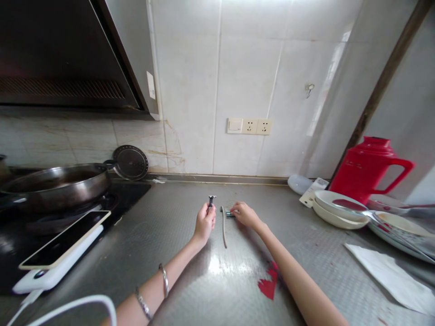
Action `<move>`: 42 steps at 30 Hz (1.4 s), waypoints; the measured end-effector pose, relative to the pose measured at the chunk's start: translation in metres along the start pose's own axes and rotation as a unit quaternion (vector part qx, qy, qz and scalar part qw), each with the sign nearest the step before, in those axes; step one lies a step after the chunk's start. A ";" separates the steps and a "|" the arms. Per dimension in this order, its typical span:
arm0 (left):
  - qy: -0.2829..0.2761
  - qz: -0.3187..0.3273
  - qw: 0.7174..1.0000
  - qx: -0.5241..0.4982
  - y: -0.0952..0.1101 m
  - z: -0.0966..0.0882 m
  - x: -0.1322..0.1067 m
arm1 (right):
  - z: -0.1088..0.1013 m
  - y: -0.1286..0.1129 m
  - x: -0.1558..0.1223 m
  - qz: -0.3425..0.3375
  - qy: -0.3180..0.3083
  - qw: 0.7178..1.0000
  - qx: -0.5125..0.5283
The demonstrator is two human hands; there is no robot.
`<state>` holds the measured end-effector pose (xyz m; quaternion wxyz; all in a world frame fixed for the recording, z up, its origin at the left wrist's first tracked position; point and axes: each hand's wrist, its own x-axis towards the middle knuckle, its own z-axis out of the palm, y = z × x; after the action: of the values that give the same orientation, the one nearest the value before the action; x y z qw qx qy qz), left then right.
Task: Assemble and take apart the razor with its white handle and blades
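In the head view my left hand (205, 222) is closed around a small black tool with a silver T-shaped head (212, 198), like a razor; it stands upright above the counter. My right hand (245, 214) rests low on the worktop, its fingers closed on the end of a small, dark green, shiny cylinder (229, 214). Its exact kind is too small to make out. Between the two hands lies a thin grey cord-like piece (224, 230), roughly pointing toward me. Red paper-like scraps (268, 287) lie beside my right forearm.
At left, a pan (57, 183) sits on the stove, with a phone (66, 240) on a white power bank nearer me. A red thermos jug (365, 170), stacked bowls (336, 213) and a white tissue (387, 276) occupy the right. Wall sockets (257, 127) are behind the counter.
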<state>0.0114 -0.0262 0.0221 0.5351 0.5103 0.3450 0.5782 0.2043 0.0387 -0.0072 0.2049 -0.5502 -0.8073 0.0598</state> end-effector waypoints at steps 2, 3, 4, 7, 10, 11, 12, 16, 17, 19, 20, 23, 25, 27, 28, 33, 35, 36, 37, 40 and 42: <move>-0.002 -0.001 1.000 0.000 0.000 0.000 0.000 | -0.001 -0.001 -0.001 0.004 0.009 1.000 0.002; -0.004 -0.001 1.000 0.001 0.000 0.000 0.000 | -0.001 -0.002 -0.001 0.006 0.013 1.000 0.002; -0.005 0.000 1.000 0.001 -0.001 0.000 0.000 | -0.002 -0.003 -0.002 0.008 0.014 1.000 0.003; -0.004 0.001 1.000 0.003 -0.002 0.000 0.000 | -0.002 -0.005 -0.003 0.019 0.014 1.000 0.004; -0.002 0.004 1.000 0.006 -0.002 0.000 0.001 | -0.003 -0.006 -0.003 0.026 0.009 1.000 0.000; -0.002 0.005 1.000 0.008 -0.002 0.000 0.001 | -0.003 -0.007 -0.003 0.028 0.008 1.000 0.000; -0.001 0.006 1.000 0.010 -0.003 0.000 0.001 | -0.003 -0.007 -0.003 0.028 0.006 1.000 0.001; -0.003 0.008 1.000 0.010 -0.003 0.000 0.001 | -0.003 -0.005 -0.004 0.030 0.006 0.999 0.010; -0.003 0.008 1.000 0.009 -0.003 0.000 0.000 | -0.003 -0.005 -0.004 0.030 0.007 0.999 0.011; -0.004 0.005 1.000 0.005 -0.002 0.000 0.000 | -0.002 -0.003 -0.005 0.027 0.011 0.999 0.012; -0.003 0.003 1.000 0.003 -0.001 0.000 -0.001 | -0.002 -0.002 -0.005 0.023 0.017 0.999 0.014; -0.001 -0.001 1.000 -0.001 0.000 0.001 -0.002 | -0.004 0.000 -0.005 0.012 0.047 0.998 0.047; -0.001 -0.001 1.000 0.000 0.001 0.001 -0.002 | -0.006 0.001 -0.005 0.003 0.063 0.993 0.104; -0.001 -0.001 1.000 0.004 0.001 0.001 -0.002 | -0.009 0.000 -0.005 -0.009 0.079 0.982 0.169; -0.001 -0.001 1.000 0.006 0.001 0.002 -0.002 | -0.011 -0.001 -0.005 -0.015 0.088 0.977 0.196; -0.002 -0.001 1.000 0.012 0.002 0.002 -0.004 | -0.016 -0.006 -0.003 -0.032 0.118 0.955 0.268; -0.002 -0.002 1.000 0.011 0.002 0.003 -0.005 | -0.016 -0.010 -0.002 -0.029 0.125 0.948 0.290; -0.002 -0.002 1.000 0.011 0.001 0.003 -0.005 | -0.017 -0.012 -0.001 -0.025 0.128 0.944 0.304; -0.002 -0.001 1.000 0.012 0.000 0.003 -0.005 | -0.017 -0.014 -0.001 -0.019 0.130 0.938 0.322; 0.005 0.008 1.000 0.017 -0.003 0.002 -0.004 | -0.018 -0.024 0.000 0.009 0.140 0.914 0.380; 0.018 0.015 0.999 0.023 -0.006 0.002 -0.004 | -0.021 -0.031 -0.001 0.021 0.145 0.902 0.405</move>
<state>0.0143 -0.0292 0.0162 0.5080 0.5169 0.3603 0.5873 0.1859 0.0235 0.0213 0.5239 -0.4389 -0.6631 0.3053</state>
